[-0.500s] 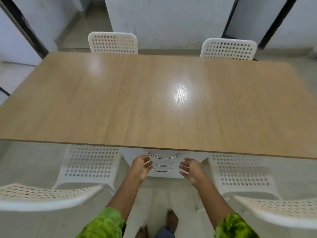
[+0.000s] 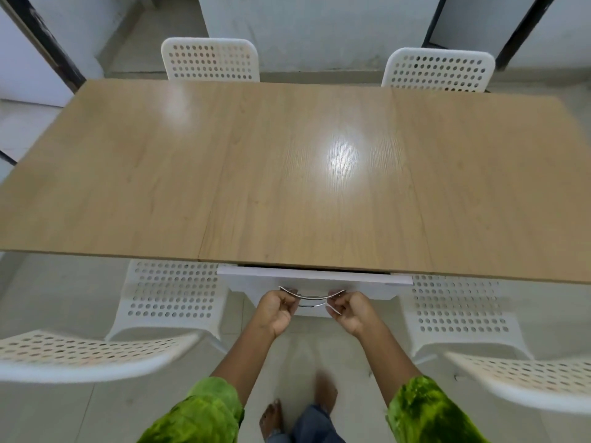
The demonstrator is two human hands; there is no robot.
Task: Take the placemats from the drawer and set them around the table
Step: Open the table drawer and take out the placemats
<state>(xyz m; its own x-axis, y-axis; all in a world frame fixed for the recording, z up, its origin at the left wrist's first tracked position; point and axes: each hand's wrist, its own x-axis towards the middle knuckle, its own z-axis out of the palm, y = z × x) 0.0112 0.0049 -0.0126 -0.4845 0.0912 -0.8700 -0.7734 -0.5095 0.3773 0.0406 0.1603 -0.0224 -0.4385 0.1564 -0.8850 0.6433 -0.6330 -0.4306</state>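
Observation:
A white drawer (image 2: pixel 367 280) sticks out a little from under the near edge of the wooden table (image 2: pixel 287 174). Its curved chrome handle (image 2: pixel 311 297) runs between my hands. My left hand (image 2: pixel 277 310) is curled around the handle's left end and my right hand (image 2: pixel 351 311) around its right end. A thin dark gap shows above the drawer front. The inside of the drawer is hidden, and no placemats are in sight.
Two white perforated chairs (image 2: pixel 209 60) (image 2: pixel 438 70) stand at the far side. Two more (image 2: pixel 172 298) (image 2: pixel 460 305) flank the drawer on the near side, with their backrests low at left and right. My feet (image 2: pixel 271 417) stand on the tiled floor.
Both hands have closed on the top drawer's handle, where before they hung open in front of the drawers. The drawer front has come out from under the table edge.

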